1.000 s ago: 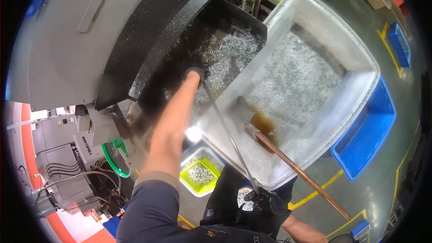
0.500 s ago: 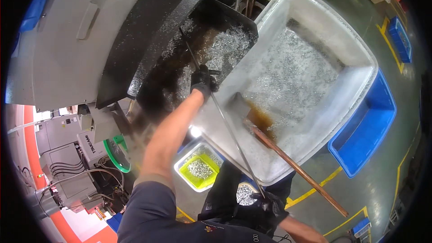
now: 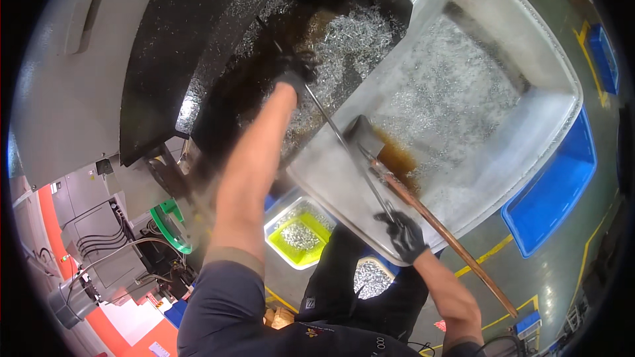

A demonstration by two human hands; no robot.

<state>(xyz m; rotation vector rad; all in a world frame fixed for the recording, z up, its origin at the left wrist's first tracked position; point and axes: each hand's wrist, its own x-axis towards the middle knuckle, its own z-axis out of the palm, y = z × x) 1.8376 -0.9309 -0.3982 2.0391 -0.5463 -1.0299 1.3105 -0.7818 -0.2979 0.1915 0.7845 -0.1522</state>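
Note:
A long thin metal rod (image 3: 331,125) slants from the dark metal trough (image 3: 221,102) on the left across the rim of the large white tub (image 3: 337,182). My left hand (image 3: 296,71), in a black glove, is closed round the rod over the trough; its fingers are partly blurred. My right hand (image 3: 402,235), also black-gloved, grips the rod's near end above the tub's near side. Shiny metal chips (image 3: 354,43) lie heaped in the trough, whose bottom looks dark and wet. More silvery chips (image 3: 456,86) cover the tub's floor, with a brown liquid stain beside them.
A wooden-handled hoe or scraper (image 3: 436,225) leans over the tub's near rim, close to my right hand. Below the tub stand a yellow-green basket (image 3: 324,231) of chips and another chip container (image 3: 372,277). A blue bin (image 3: 552,182) is at the right; a grey machine (image 3: 73,92) stands left.
My right hand has moved forward and up, from near my legs to over the tub, with the rod's near end. My left hand stays over the trough. The view has shifted slightly.

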